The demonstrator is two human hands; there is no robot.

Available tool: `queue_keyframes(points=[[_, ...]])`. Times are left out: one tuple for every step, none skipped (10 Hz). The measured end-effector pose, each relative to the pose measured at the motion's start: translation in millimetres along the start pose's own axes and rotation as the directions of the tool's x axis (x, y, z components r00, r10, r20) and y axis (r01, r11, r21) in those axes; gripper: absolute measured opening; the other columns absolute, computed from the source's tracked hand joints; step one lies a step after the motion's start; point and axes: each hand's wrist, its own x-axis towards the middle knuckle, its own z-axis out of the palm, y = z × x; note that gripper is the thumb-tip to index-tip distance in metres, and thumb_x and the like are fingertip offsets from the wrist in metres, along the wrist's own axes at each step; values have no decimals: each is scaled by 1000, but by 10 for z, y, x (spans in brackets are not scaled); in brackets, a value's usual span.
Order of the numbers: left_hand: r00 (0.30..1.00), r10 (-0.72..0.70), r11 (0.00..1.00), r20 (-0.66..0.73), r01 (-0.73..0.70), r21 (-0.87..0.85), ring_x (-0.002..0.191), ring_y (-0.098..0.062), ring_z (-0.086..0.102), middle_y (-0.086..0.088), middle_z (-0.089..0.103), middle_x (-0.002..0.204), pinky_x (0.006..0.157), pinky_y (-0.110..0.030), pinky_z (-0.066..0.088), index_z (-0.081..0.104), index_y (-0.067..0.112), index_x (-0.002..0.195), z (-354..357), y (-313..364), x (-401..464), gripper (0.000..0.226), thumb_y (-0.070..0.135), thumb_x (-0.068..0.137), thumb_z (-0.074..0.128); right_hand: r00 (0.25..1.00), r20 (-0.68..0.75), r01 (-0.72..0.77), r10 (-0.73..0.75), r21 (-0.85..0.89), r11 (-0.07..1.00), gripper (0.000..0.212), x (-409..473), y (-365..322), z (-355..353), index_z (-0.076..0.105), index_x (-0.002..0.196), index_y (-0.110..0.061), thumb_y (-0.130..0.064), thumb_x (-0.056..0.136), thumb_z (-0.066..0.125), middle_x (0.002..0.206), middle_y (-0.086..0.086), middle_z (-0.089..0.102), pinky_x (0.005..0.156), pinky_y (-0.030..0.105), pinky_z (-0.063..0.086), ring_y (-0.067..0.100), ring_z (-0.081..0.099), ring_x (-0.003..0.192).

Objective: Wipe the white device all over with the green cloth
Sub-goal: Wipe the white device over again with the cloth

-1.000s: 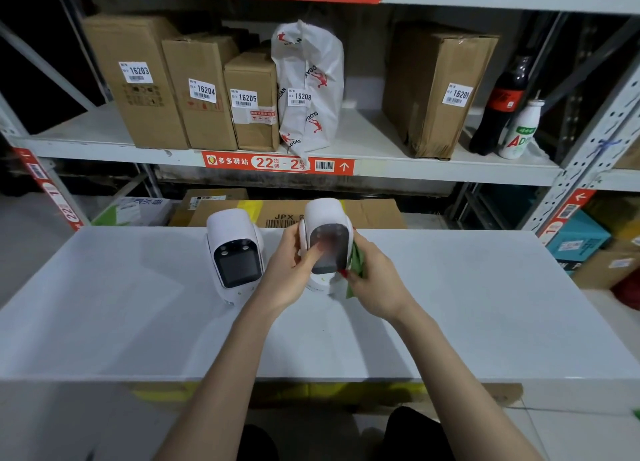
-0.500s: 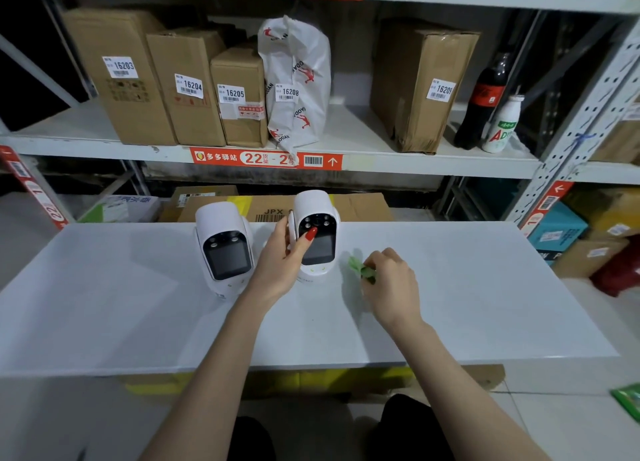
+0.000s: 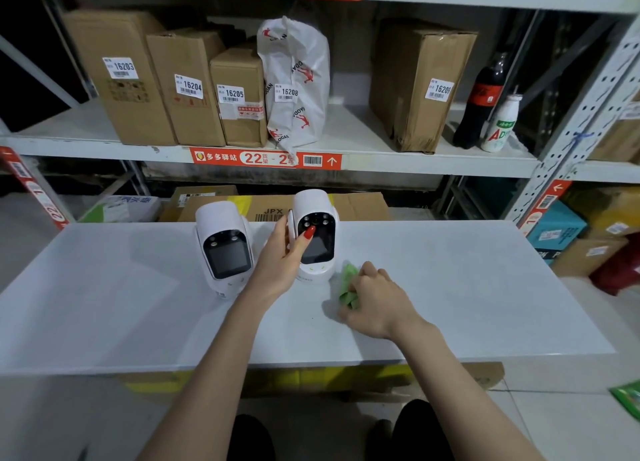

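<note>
White plastic device [image 3: 317, 235] stands upright on the table [image 3: 467, 287], gripped at its left edge by the left hand [image 3: 284, 263], thumb across the dark screen, fingers curled behind. Just right of its base, the right hand [image 3: 375, 304] rests on the table with fingers curled round the green cloth [image 3: 348, 285]. Left of the left hand's fingers stands a second white device [image 3: 225, 246]

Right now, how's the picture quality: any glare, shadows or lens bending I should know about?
Head view: sharp at centre; wide-angle lens bows the shelf uprights at the right edge; white table shows soft sheen, no harsh glare; faint shadow beneath the right hand on the green cloth; left hand and the white device it grips evenly lit.
</note>
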Motion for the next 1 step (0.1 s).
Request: queue_keyframes(points=[[1000, -7, 1000, 5, 7, 29, 138, -10, 43, 6, 43, 153, 116, -44, 35, 26, 27, 153, -2, 18, 14, 94, 79, 78, 51, 999, -33, -8, 12, 99, 995, 31, 36, 92, -14, 55, 96, -6, -36, 94, 46, 104, 8, 44, 83, 36, 43, 31, 47, 105]])
